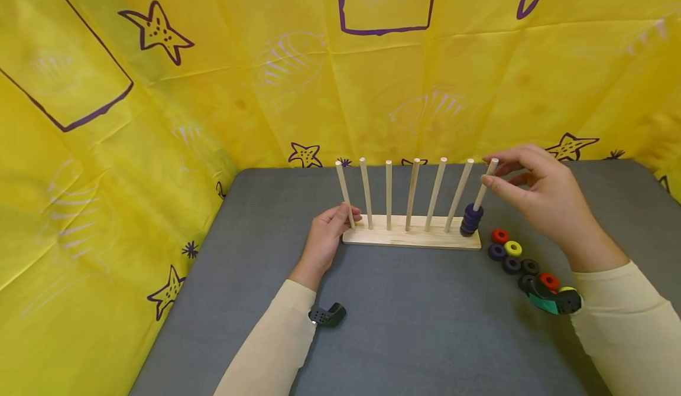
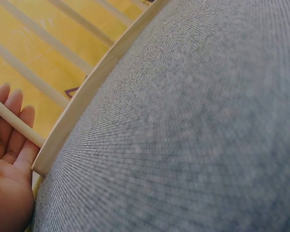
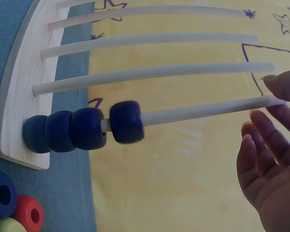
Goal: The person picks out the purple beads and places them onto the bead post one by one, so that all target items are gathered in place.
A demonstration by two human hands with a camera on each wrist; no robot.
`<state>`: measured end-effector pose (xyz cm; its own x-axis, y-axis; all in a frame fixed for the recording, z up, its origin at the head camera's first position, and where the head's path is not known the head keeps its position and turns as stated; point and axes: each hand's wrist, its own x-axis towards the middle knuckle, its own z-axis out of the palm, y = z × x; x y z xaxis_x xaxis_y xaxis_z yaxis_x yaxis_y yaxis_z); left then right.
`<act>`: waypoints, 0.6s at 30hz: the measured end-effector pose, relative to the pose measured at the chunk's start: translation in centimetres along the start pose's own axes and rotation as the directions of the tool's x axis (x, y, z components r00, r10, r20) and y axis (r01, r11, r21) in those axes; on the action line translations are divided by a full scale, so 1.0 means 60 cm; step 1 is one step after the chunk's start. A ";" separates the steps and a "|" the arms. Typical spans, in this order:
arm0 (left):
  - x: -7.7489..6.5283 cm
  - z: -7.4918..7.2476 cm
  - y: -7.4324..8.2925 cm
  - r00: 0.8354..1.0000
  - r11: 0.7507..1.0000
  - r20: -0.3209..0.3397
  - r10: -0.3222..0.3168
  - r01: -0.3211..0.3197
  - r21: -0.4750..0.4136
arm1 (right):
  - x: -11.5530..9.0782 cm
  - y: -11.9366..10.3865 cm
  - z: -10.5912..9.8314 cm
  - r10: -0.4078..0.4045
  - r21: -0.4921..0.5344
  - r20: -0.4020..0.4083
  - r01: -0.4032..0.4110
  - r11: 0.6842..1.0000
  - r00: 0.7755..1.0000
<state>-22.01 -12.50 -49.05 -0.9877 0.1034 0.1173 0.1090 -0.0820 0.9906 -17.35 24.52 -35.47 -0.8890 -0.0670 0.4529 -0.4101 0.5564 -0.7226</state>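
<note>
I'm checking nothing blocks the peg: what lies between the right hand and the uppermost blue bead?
The right wrist view shows only bare peg between the right hand and the uppermost blue bead.

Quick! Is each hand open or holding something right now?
Left hand: at the leftmost peg; whether it's gripping can't be told.
Right hand: open, near the top of the rightmost peg.

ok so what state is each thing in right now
Wooden stand: flat on table
Other six pegs: ringless
Rightmost peg: partly filled
Top blue ring: gap beneath it
Lower three blue rings: stacked
Loose rings: lying on table
Left hand: around leftmost peg
Right hand: at rightmost peg's tip, holding no ring
</note>
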 end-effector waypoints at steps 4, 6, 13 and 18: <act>0.000 -0.001 0.000 1.000 1.000 0.002 0.000 0.000 0.006 | -0.001 -0.001 -0.002 0.008 0.000 0.005 -0.008 1.000 1.000; -0.001 0.000 0.000 1.000 1.000 0.003 0.001 -0.001 0.008 | -0.001 -0.001 -0.003 0.009 0.000 0.006 -0.009 1.000 1.000; -0.002 0.001 0.002 1.000 1.000 0.001 -0.005 0.005 0.001 | -0.005 0.001 -0.002 -0.007 0.006 -0.003 0.007 1.000 1.000; 0.000 0.000 0.001 1.000 1.000 -0.005 -0.012 0.012 0.010 | -0.011 0.003 -0.003 0.000 0.028 -0.008 0.000 1.000 1.000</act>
<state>-21.98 -12.50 -49.02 -0.9895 0.0997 0.1047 0.0979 -0.0712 0.9926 -16.78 24.86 -35.82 -0.8872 -0.0601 0.4574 -0.4159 0.5331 -0.7368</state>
